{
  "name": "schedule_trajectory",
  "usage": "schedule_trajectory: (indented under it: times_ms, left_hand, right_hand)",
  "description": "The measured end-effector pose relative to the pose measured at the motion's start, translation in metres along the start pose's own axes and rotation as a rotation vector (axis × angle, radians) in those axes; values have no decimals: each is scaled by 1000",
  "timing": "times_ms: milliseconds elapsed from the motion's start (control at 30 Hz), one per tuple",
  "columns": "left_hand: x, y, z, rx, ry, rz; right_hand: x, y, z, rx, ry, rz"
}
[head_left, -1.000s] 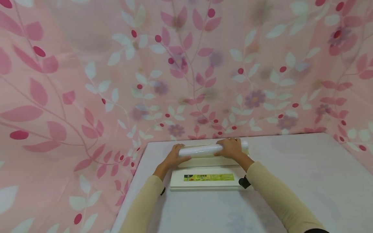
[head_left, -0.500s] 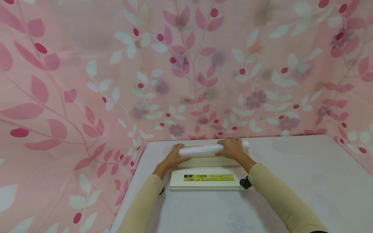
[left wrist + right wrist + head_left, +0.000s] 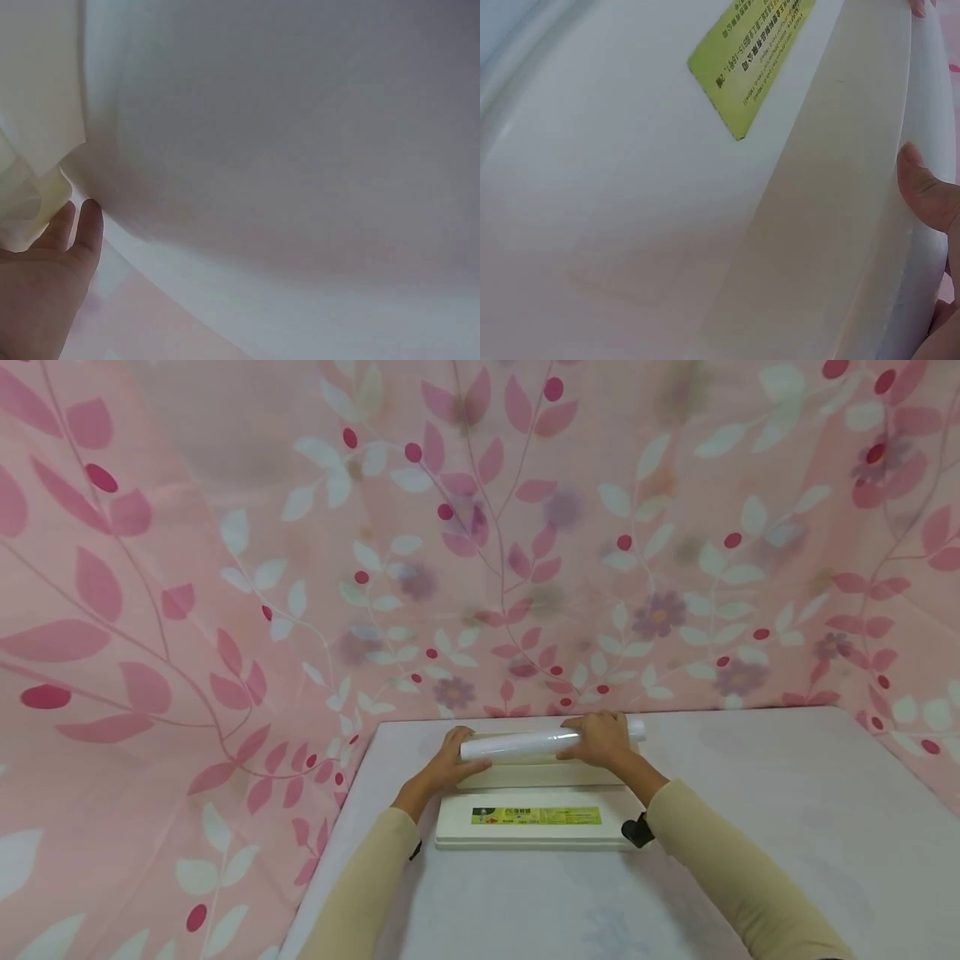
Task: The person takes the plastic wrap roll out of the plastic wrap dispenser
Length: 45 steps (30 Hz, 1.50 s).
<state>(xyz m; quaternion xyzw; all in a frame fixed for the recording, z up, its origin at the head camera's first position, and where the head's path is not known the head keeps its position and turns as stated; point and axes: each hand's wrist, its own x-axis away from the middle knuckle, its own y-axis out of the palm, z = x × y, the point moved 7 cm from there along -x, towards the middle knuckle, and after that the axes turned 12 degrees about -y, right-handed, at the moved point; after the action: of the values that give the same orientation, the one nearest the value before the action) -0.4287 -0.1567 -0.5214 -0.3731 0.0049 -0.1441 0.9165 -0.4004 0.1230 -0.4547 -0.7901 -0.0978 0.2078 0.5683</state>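
A white, glossy roll of cling film (image 3: 517, 746) lies over an open cream-white box (image 3: 543, 776) near the table's back edge. My right hand (image 3: 602, 739) grips the roll near its right end, thumb in front, and the end sticks out beyond it. At the roll's left end, my left hand (image 3: 450, 763) holds with its thumb along the front and fingers behind. In the left wrist view, two fingers (image 3: 90, 229) of that hand show beside the box's end. The right wrist view has my right thumb (image 3: 922, 187) pressed against the roll.
A long white lid (image 3: 528, 837) with a yellow-green label (image 3: 536, 817) lies just in front of the box. Beneath is a table with a pale cloth (image 3: 750, 793). A pink leaf-patterned curtain (image 3: 525, 568) hangs behind and at the sides.
My right hand and the roll's right end have shifted slightly to the right. My left hand stays almost in place, and the lid lies where it was.
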Motion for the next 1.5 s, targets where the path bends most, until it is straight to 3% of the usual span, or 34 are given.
schedule_trajectory:
  times_ms: [467, 700, 1000, 1500]
  left_hand:
    - [-1, 0, 2, 45, 63, 22]
    - [-2, 1, -1, 31, 28, 2]
    - [2, 1, -3, -86, -33, -7]
    - [2, 1, -1, -99, 15, 8]
  right_hand:
    - [1, -4, 3, -27, -12, 58]
    - [5, -8, 6, -44, 4, 88]
    - [8, -11, 12, -18, 50, 119]
    - [11, -14, 21, -58, 106, 79]
